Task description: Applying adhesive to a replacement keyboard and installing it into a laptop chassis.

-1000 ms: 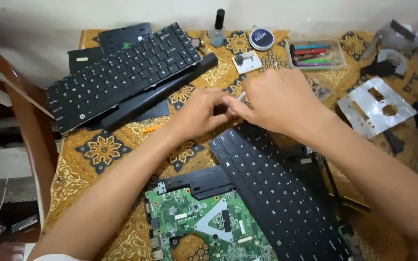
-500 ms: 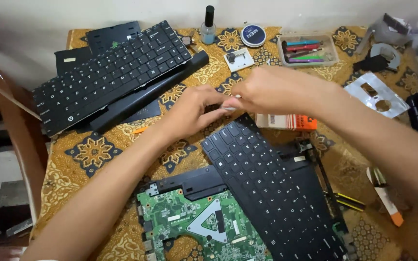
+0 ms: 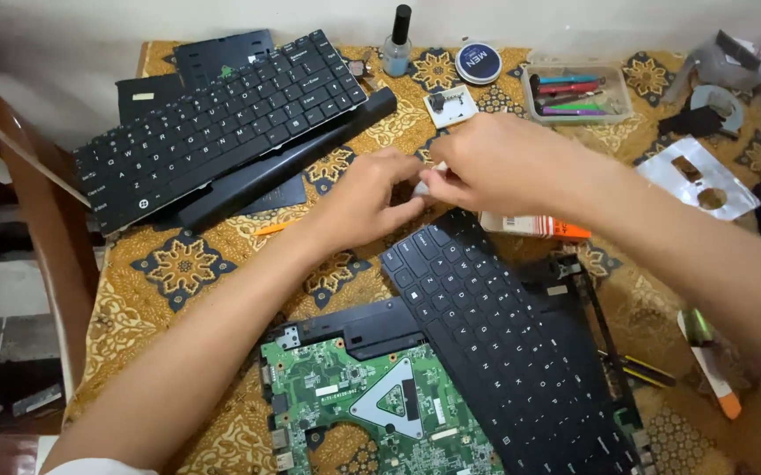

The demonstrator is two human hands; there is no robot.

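My left hand and my right hand meet above the top corner of a black laptop keyboard. Both pinch a small whitish object between their fingertips; it is too small to tell what it is. The keyboard lies tilted over a black laptop base, beside a bare green circuit board.
A second black keyboard rests on a long black battery at the back left. A small bottle, a round tin, a tray of pens, an orange-edged box, a metal plate and a screwdriver lie around.
The view has shifted, so everything sits slightly lower and left. My hands stay together over the keyboard's top corner, and the orange-edged box has come into sight.
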